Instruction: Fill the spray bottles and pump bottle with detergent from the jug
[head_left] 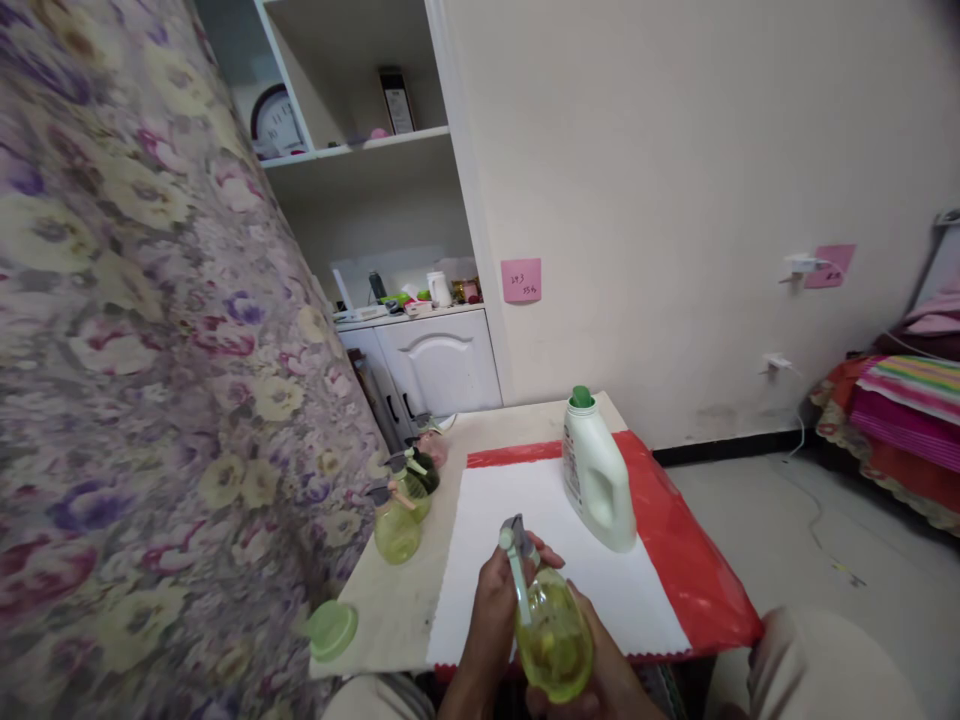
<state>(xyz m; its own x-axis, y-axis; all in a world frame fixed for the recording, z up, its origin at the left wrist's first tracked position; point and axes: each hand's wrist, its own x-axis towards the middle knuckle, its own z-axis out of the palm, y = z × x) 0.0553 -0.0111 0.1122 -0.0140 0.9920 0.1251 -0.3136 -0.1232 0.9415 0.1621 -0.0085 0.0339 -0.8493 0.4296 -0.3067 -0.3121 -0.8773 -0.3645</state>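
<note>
A translucent yellow-green spray bottle (553, 645) with a grey and pale-green spray head is held between my two hands near the table's front edge. My left hand (491, 600) is closed around its neck, just below the spray head. On the right side, my right hand (604, 650) wraps the bottle's body, with fingers curled beneath it. Beyond them stands a pale-green jug (600, 490) with a handle and a green top, upright on a white sheet (510, 500). Liquid inside the held bottle cannot be made out clearly.
Several more spray bottles (397, 530) line the table's left side. A round green lid (331, 630) lies at the front left corner. Red covering (675, 550) lies under the sheet. A floral curtain (165, 400) hangs close on the left; a white cabinet (442, 360) stands behind.
</note>
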